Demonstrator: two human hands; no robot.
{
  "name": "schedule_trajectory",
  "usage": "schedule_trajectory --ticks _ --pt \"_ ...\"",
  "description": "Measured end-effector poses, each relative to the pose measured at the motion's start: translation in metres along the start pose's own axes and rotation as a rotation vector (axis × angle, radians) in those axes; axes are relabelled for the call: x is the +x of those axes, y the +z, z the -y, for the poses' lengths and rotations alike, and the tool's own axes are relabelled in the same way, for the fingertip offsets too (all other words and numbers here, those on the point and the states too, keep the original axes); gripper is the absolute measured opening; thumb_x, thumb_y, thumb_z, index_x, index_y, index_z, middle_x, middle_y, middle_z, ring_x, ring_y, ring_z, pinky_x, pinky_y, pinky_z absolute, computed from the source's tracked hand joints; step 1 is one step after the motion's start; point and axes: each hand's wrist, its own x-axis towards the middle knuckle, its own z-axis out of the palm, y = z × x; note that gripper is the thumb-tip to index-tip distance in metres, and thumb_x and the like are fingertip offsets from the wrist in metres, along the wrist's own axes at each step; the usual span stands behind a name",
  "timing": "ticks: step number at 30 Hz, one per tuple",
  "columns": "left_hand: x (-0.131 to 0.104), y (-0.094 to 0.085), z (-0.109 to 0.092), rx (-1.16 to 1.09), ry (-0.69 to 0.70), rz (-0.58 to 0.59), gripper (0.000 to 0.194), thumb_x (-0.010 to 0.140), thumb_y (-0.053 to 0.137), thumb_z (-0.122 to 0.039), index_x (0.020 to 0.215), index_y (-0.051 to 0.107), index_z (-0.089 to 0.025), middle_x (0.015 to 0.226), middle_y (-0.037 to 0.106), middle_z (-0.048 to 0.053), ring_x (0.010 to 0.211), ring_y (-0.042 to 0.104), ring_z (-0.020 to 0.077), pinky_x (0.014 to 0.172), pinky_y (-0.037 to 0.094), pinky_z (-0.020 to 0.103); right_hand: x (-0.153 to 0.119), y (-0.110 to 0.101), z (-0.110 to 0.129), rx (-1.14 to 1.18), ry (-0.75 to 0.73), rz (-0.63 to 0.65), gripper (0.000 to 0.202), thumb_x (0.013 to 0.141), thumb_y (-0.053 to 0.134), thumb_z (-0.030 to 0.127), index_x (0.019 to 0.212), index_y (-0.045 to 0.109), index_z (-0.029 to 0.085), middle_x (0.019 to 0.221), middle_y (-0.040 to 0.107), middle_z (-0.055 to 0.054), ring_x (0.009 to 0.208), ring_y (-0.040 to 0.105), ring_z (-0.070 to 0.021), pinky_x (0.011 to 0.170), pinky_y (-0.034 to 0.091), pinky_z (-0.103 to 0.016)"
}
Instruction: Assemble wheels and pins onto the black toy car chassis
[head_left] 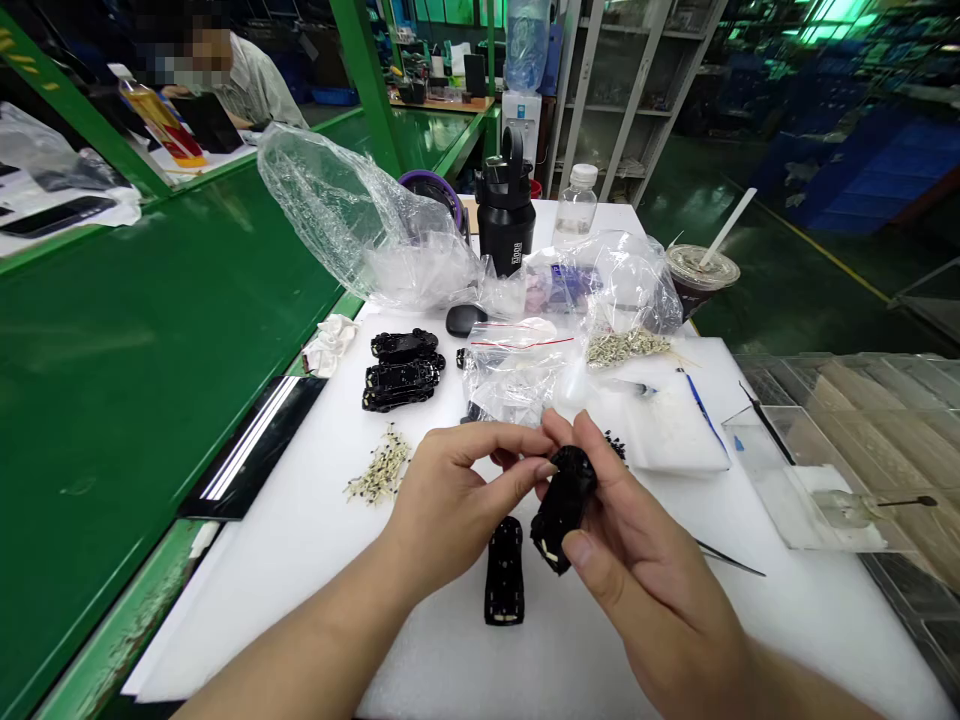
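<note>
My right hand [637, 560] is wrapped round a black toy car body [564, 505], tilted, with a pale strip near its lower end. At the car's upper left edge my left hand [480, 480] pinches thumb and forefinger together; whatever is between the fingertips is too small to make out. Just below, a second black car piece [505, 575] lies on the white work surface [442, 650]. Several more black toy cars [403, 372] sit together at the back left. A pile of small pale parts with dark tips [381, 466] lies left of my left hand.
Clear plastic bags [517, 375], a black bottle [506, 215] and a drink cup [701, 275] stand or lie behind my hands. Tweezers [731, 558] are to the right, near a clear tray [787, 480]. A dark tablet [251, 450] lies left. A person [255, 85] sits beyond.
</note>
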Motion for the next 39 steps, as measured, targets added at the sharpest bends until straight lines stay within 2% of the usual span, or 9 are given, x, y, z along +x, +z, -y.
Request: schedule_trajectory --ticks 5,11,14,23,33,39 --pt "-0.001 -0.001 0.002 -0.031 -0.05 0.01 0.009 0.082 0.074 -0.019 0.089 0.078 -0.023 0.076 0.075 -0.003 0.068 0.067 0.0104 0.069 0.055 0.021 0.001 -0.002 0.0 -0.095 -0.032 -0.01 0.063 0.106 0.046 0.025 0.155 0.019 0.055 0.165 0.021 0.011 0.152 0.022 -0.0188 0.126 0.021 -0.045" --pt "-0.002 -0.001 0.004 -0.015 -0.079 0.01 0.01 0.081 0.075 -0.021 0.09 0.079 -0.024 0.079 0.076 -0.003 0.07 0.066 0.012 0.07 0.055 0.024 0.003 -0.001 0.0 -0.021 -0.007 -0.005 0.062 0.104 0.049 0.023 0.152 0.027 0.056 0.164 0.022 0.014 0.152 0.021 -0.0119 0.124 0.025 -0.03" --pt "-0.001 -0.001 0.004 -0.021 -0.102 0.004 0.01 0.081 0.075 -0.022 0.09 0.079 -0.025 0.08 0.076 -0.002 0.07 0.066 0.0121 0.069 0.055 0.024 0.003 0.0 -0.001 0.027 0.013 -0.009 0.062 0.103 0.053 0.022 0.15 0.032 0.056 0.164 0.023 0.014 0.152 0.022 -0.0114 0.122 0.029 -0.027" --pt "0.0 -0.001 0.004 -0.073 -0.091 0.023 0.009 0.082 0.074 -0.019 0.088 0.078 -0.025 0.078 0.075 -0.005 0.068 0.067 0.0085 0.069 0.055 0.02 0.01 -0.003 0.0 0.298 0.052 -0.011 0.059 0.099 0.061 0.017 0.145 0.045 0.049 0.159 0.037 0.009 0.147 0.034 -0.0114 0.12 0.032 -0.024" --pt "-0.002 -0.003 0.001 -0.014 -0.082 0.005 0.006 0.081 0.075 -0.022 0.086 0.078 -0.025 0.078 0.076 -0.004 0.068 0.066 0.0114 0.07 0.055 0.025 0.013 -0.005 0.005 0.472 0.08 -0.023 0.051 0.096 0.064 0.017 0.141 0.055 0.039 0.153 0.047 0.002 0.145 0.039 -0.0177 0.121 0.033 -0.035" --pt "-0.003 -0.005 0.001 0.059 -0.041 -0.021 0.008 0.081 0.075 -0.023 0.086 0.078 -0.028 0.08 0.076 -0.005 0.071 0.067 0.0118 0.071 0.054 0.025 0.017 -0.005 0.004 0.6 0.085 -0.028 0.049 0.094 0.066 0.013 0.137 0.059 0.035 0.152 0.049 -0.001 0.142 0.043 -0.0174 0.116 0.04 -0.03"
